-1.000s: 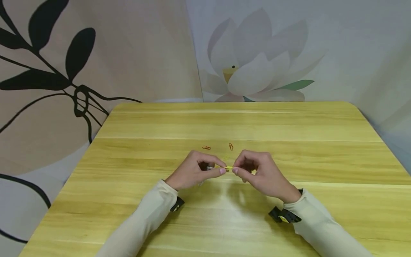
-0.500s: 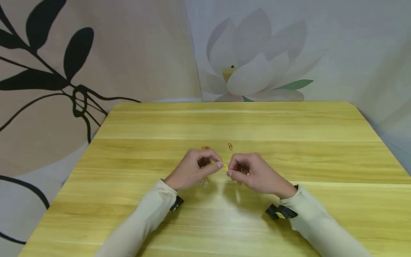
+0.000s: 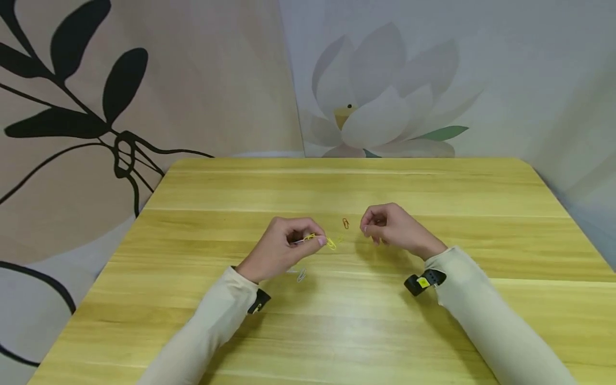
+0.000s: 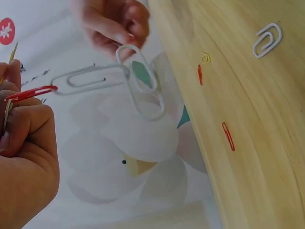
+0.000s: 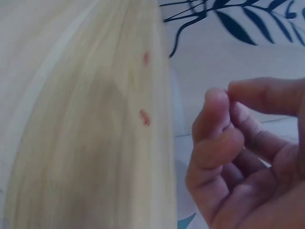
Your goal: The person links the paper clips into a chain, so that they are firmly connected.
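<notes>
My left hand point(image 3: 286, 246) pinches a chain of linked paper clips between thumb and fingers. A yellow paper clip point(image 3: 331, 244) sticks out past its fingertips on the right. In the left wrist view a red paper clip point(image 4: 33, 93) comes out of the grip, linked to a white paper clip point(image 4: 90, 78), from which another white paper clip point(image 4: 145, 88) hangs. My right hand point(image 3: 397, 227) is apart from the chain, over the table to the right. Its fingers are loosely bent, thumb near the forefinger, with nothing visible between them in the right wrist view.
On the wooden table point(image 3: 433, 187) a loose red paper clip point(image 3: 345, 223) lies between the hands. The left wrist view shows another red paper clip point(image 4: 228, 136), a small yellow paper clip point(image 4: 206, 58) and a white paper clip point(image 4: 268, 40) on the tabletop. A printed cloth hangs behind.
My right hand has let go of the yellow clip and moved right and farther from me. My left hand keeps the chain and has shifted slightly left, hiding one red clip in the head view.
</notes>
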{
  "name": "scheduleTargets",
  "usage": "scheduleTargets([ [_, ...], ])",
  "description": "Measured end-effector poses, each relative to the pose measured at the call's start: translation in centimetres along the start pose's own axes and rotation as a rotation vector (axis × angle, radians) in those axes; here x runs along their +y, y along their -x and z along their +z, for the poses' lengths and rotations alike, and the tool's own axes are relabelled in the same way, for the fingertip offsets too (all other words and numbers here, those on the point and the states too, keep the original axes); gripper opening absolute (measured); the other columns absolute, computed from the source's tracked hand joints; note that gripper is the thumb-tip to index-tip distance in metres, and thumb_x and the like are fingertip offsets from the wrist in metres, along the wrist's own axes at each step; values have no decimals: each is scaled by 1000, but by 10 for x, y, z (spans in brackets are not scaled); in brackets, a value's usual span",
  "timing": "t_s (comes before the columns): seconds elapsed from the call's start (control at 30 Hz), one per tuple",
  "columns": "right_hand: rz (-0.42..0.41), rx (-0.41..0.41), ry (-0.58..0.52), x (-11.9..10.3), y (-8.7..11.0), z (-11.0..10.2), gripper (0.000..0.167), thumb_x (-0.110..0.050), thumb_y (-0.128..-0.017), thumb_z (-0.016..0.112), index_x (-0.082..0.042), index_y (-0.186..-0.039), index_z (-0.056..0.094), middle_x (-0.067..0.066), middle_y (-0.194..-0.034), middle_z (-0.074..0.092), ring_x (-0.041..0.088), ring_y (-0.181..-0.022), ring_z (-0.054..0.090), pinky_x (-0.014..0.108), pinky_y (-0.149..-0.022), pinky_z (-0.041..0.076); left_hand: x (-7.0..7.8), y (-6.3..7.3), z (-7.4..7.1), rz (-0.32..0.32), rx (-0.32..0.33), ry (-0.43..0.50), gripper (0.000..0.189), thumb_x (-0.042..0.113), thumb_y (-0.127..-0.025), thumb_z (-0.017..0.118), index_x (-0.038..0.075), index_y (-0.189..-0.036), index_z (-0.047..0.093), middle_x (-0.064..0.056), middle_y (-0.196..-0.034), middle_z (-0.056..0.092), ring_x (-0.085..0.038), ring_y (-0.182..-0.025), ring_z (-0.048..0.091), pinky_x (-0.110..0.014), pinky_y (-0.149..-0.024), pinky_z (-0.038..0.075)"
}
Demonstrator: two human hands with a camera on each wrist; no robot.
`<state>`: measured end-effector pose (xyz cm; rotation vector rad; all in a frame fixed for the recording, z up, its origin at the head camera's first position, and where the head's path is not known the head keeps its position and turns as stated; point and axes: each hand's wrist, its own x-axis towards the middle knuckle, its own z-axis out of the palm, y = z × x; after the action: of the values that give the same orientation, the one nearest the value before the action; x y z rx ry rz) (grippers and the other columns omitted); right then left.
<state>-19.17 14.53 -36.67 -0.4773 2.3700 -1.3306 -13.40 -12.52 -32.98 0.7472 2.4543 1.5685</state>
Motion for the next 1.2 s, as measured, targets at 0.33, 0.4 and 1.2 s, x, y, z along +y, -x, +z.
scheduleTargets([
  [0.33,-226,21,459,1,-38,30,11,0,-86,67,-8,-92,73,4,-72,69,10,-65,56,27,-66,50,-7,1,0,-17,15,2,9,16,-96,66,14,-92,75,3,-60,39,-8,-52,28,-20,-52,28],
  [0.4,-285,22,550,-1,-40,36,13,1,-85,68,-7,-94,73,2,-68,64,8,-63,50,26,-66,48,-9,1,0,-23,11,2,10,17,-95,66,13,-92,75,3,-60,39,-8,-53,29,-20,-53,29],
  [1.2,-193,-148,862,-15,-38,47,18,1,-93,60,-10,-80,59,2,-81,56,14,-72,48,26,-62,43,-16,-2,10,9,-23,-20,13,15,-96,66,5,-92,73,4,-62,41,-6,-55,32,-20,-53,29],
])
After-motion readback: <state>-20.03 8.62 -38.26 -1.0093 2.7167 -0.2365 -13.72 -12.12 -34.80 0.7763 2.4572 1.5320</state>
